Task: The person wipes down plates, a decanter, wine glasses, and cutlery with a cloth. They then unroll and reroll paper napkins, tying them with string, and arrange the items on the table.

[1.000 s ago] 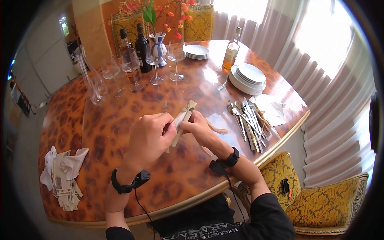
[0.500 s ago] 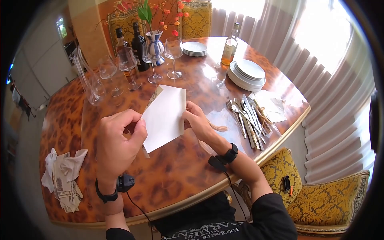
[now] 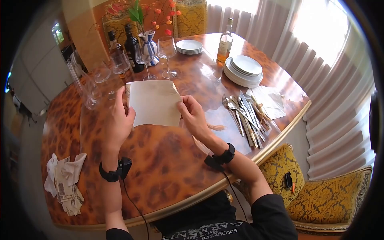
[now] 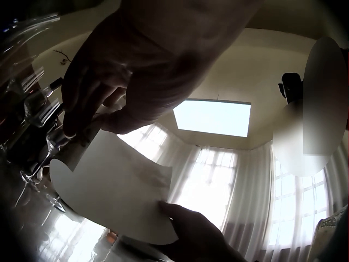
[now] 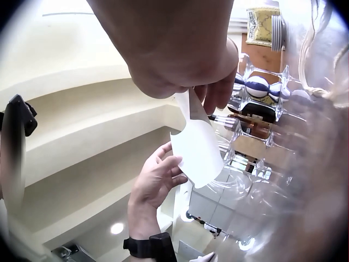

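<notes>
A sheet of pale paper (image 3: 154, 103) is spread between both hands above the table, its edges slightly curled. The left hand (image 3: 119, 120) pinches its left edge between thumb and fingers. On the opposite side, the right hand (image 3: 193, 116) pinches the edge near a folded corner. In the left wrist view the paper (image 4: 117, 185) hangs below the left hand (image 4: 131, 71), with the right hand (image 4: 196, 232) at its lower corner. The right wrist view shows the paper (image 5: 199, 153) curving between the left hand (image 5: 155, 180) and the right hand (image 5: 185, 65).
Wine glasses (image 3: 167, 50), dark bottles (image 3: 132, 47) and a vase (image 3: 148, 49) stand at the back left. Stacked plates (image 3: 243, 71) and a bottle (image 3: 225, 43) are at the back right. Cutlery (image 3: 247, 118) lies right, beside cloth (image 3: 268, 102); paper strips (image 3: 66, 186) lie left.
The narrow folded paper has been opened out into a wide sheet. The left hand moved left from the right hand, then turned more upright, and the sheet has swung level between them.
</notes>
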The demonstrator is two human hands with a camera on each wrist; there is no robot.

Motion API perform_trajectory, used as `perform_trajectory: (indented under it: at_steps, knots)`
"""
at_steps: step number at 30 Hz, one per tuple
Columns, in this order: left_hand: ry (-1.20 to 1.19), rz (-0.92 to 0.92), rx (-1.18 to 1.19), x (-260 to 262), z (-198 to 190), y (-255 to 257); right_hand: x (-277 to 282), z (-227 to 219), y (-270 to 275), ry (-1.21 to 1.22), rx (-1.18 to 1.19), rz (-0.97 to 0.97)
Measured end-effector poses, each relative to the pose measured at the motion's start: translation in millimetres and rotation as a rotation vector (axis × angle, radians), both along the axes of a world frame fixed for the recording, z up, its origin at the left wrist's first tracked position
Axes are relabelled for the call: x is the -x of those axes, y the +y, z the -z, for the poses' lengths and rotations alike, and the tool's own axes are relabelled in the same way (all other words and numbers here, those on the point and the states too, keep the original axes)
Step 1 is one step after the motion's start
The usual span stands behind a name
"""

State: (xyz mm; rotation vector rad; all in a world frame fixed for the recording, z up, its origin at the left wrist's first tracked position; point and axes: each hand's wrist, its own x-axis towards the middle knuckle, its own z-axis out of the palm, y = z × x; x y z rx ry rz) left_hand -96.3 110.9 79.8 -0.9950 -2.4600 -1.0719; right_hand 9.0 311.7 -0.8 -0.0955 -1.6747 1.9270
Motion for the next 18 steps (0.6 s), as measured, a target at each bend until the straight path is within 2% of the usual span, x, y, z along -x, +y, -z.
perform_trajectory:
  at_steps: [6,9,11,13,15,17,18]
  knots:
    - [-0.086,0.071,-0.156,-8,-13,2,0,-5,2,0.027,-0.019,0.061]
    - [-0.182,0.239,-0.178,-11,-21,-6,5,0,11,0.001,0.017,0.097]
    - [-0.218,0.189,-0.185,-30,-35,-6,6,0,16,-0.047,0.053,0.123]
    - [-0.041,0.236,-0.218,-52,-43,-11,16,13,26,-0.046,-0.022,0.183]
    - [0.171,0.475,-0.292,-86,-64,-21,20,16,31,-0.086,-0.047,0.182]
    - [0.092,0.775,-0.484,-127,-76,-26,19,17,29,-0.095,-0.01,0.183]
    - [0.045,0.879,-0.595,-143,-62,-39,20,19,29,-0.086,-0.015,0.175]
